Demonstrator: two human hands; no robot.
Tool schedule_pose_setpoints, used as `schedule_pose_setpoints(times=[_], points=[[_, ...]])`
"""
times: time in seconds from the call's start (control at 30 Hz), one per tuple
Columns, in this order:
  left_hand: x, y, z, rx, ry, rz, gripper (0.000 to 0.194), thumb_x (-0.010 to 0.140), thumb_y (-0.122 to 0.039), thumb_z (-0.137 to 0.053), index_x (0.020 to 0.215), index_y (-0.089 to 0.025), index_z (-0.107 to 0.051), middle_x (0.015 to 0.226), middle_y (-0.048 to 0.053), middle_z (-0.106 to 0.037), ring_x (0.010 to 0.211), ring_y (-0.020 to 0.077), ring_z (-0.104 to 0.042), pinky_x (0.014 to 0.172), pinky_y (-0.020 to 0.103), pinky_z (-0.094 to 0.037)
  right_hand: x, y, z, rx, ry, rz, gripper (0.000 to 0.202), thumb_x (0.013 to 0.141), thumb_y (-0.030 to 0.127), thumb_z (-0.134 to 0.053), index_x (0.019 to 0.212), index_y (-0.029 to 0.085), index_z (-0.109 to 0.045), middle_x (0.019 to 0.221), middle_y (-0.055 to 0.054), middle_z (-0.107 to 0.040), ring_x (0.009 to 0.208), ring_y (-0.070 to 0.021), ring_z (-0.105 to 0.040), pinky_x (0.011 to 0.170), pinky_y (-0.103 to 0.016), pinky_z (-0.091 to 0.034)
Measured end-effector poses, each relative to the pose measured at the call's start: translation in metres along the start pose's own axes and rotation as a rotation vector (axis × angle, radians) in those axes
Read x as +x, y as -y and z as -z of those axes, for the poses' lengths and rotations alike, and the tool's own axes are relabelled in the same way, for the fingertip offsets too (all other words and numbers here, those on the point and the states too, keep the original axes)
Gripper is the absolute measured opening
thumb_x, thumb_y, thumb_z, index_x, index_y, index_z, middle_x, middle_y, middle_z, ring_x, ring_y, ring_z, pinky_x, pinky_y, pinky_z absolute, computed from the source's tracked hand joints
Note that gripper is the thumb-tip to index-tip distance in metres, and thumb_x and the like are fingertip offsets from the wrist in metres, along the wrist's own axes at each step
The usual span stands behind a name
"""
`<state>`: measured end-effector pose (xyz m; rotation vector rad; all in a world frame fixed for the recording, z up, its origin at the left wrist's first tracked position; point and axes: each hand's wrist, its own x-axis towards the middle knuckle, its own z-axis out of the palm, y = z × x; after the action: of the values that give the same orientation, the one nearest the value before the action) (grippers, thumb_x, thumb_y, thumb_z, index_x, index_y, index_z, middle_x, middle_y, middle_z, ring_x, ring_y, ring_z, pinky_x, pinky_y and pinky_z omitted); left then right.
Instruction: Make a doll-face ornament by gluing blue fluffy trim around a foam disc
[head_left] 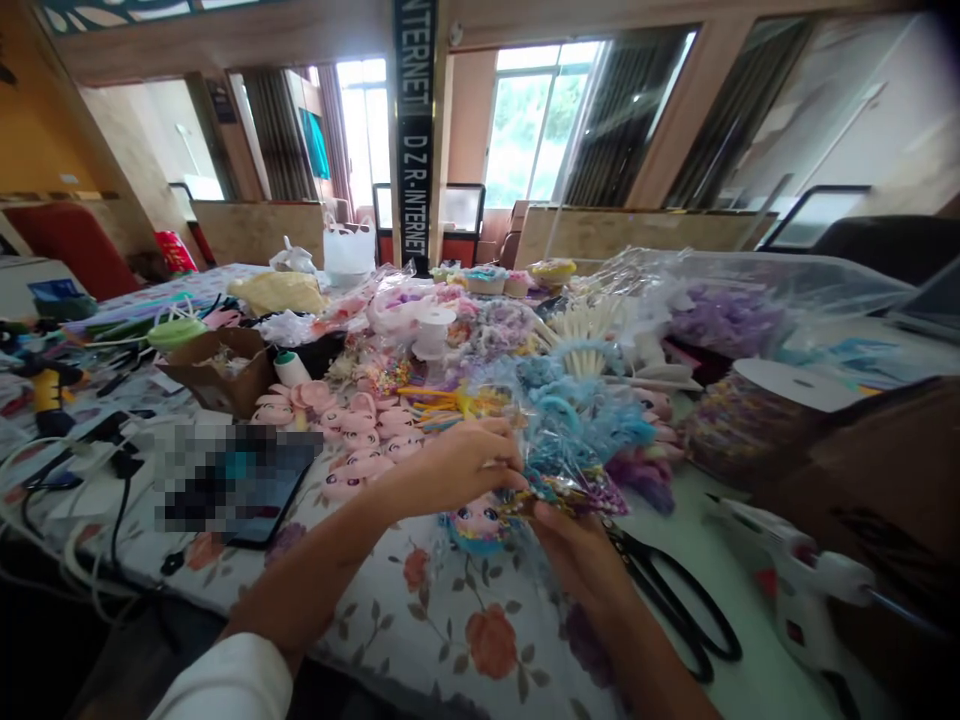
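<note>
My left hand (476,462) reaches over the middle of the table with its fingers bent together at the edge of a clear plastic bag (564,462). Whatever lies between those fingertips is too small to make out. Small multicoloured trim, gold and purple, shows in the bag's lower part. My right hand (574,545) grips the bag's near edge, thumb on top. Just below my left hand lies a doll face (478,518) with large eyes and blue hair. Blue fluffy trim (607,415) is heaped behind the bag.
Black-handled scissors (682,600) lie right of my right hand, near a white glue gun (795,570). Pink doll heads (364,430), a phone (274,490) and a brown box (225,370) are on the left. A large spool (757,410) stands right, beside a dark brown carton (877,490).
</note>
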<state>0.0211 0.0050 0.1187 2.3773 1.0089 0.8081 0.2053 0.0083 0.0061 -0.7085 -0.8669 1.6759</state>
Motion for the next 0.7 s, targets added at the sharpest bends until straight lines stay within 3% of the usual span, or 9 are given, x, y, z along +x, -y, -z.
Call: schedule_pose_setpoints(times=[0.07, 0.17, 0.27, 0.33, 0.43, 0.47, 0.57, 0.7], points=[[-0.003, 0.004, 0.013, -0.003, -0.120, -0.002, 0.020, 0.087, -0.027, -0.060, 0.073, -0.016, -0.066, 0.080, 0.004, -0.062, 0.080, 0.0155, -0.059, 0.074, 0.025, -0.045, -0.001, 0.000, 0.000, -0.012, 0.101, -0.002, 0.054, 0.061, 0.029, -0.085, 0.112, 0.027, -0.067, 0.105, -0.006, -0.074, 0.105, -0.0293, -0.065, 0.094, -0.046, -0.048], [-0.024, 0.010, 0.049, 0.081, -0.487, 0.024, 0.015, 0.084, -0.032, -0.065, 0.077, -0.019, -0.068, 0.082, 0.002, -0.064, 0.079, 0.0157, -0.060, 0.075, 0.026, -0.046, 0.000, 0.004, -0.001, -0.020, 0.179, -0.022, 0.050, 0.068, 0.035, -0.081, 0.115, 0.030, -0.065, 0.123, -0.008, -0.067, 0.113, -0.0301, -0.061, 0.091, -0.044, -0.051], [-0.057, 0.026, 0.092, 0.376, -0.914, 0.231, 0.016, 0.083, -0.037, -0.063, 0.082, -0.022, -0.067, 0.085, 0.001, -0.065, 0.081, 0.0175, -0.059, 0.078, 0.029, -0.047, 0.002, 0.007, -0.001, -0.040, 0.161, -0.091, 0.042, 0.073, 0.037, -0.077, 0.111, 0.028, -0.067, 0.122, -0.010, -0.067, 0.106, -0.0280, -0.065, 0.082, -0.039, -0.054], [-0.078, 0.046, 0.116, 0.624, -1.087, 0.358, 0.018, 0.083, -0.037, -0.063, 0.085, -0.019, -0.066, 0.087, 0.002, -0.064, 0.086, 0.0194, -0.059, 0.085, 0.033, -0.046, 0.003, 0.008, -0.001, -0.030, 0.135, -0.111, 0.036, 0.073, 0.035, -0.077, 0.107, 0.025, -0.069, 0.114, -0.010, -0.070, 0.098, -0.0258, -0.068, 0.077, -0.036, -0.055], [-0.097, 0.087, 0.136, 0.832, -1.173, 0.534, 0.020, 0.084, -0.033, -0.060, 0.084, -0.013, -0.065, 0.088, 0.008, -0.064, 0.093, 0.0252, -0.057, 0.091, 0.039, -0.044, 0.005, 0.008, 0.000, -0.001, 0.119, -0.124, 0.031, 0.074, 0.032, -0.076, 0.103, 0.024, -0.070, 0.103, -0.009, -0.074, 0.089, -0.0230, -0.070, 0.070, -0.031, -0.055], [-0.100, 0.102, 0.138, 0.857, -1.138, 0.573, 0.021, 0.084, -0.032, -0.058, 0.084, -0.012, -0.065, 0.091, 0.010, -0.065, 0.096, 0.0271, -0.057, 0.093, 0.041, -0.042, 0.005, 0.007, 0.000, 0.007, 0.121, -0.128, 0.030, 0.073, 0.031, -0.076, 0.101, 0.023, -0.070, 0.100, -0.008, -0.074, 0.086, -0.0222, -0.070, 0.068, -0.030, -0.055], [-0.099, 0.140, 0.136, 0.845, -1.099, 0.625, 0.019, 0.084, -0.028, -0.053, 0.081, -0.012, -0.063, 0.090, 0.014, -0.065, 0.096, 0.0293, -0.057, 0.091, 0.040, -0.043, 0.005, 0.006, 0.001, 0.019, 0.124, -0.137, 0.028, 0.073, 0.029, -0.077, 0.100, 0.022, -0.071, 0.094, -0.007, -0.075, 0.080, -0.0197, -0.071, 0.061, -0.026, -0.053], [-0.093, 0.167, 0.128, 0.787, -1.053, 0.617, 0.024, 0.087, -0.032, -0.047, 0.087, -0.013, -0.062, 0.098, 0.016, -0.064, 0.101, 0.0289, -0.056, 0.094, 0.038, -0.041, 0.005, 0.005, 0.000, 0.009, 0.116, -0.145, 0.028, 0.073, 0.029, -0.077, 0.099, 0.022, -0.071, 0.090, -0.006, -0.075, 0.075, -0.0182, -0.070, 0.055, -0.024, -0.051]])
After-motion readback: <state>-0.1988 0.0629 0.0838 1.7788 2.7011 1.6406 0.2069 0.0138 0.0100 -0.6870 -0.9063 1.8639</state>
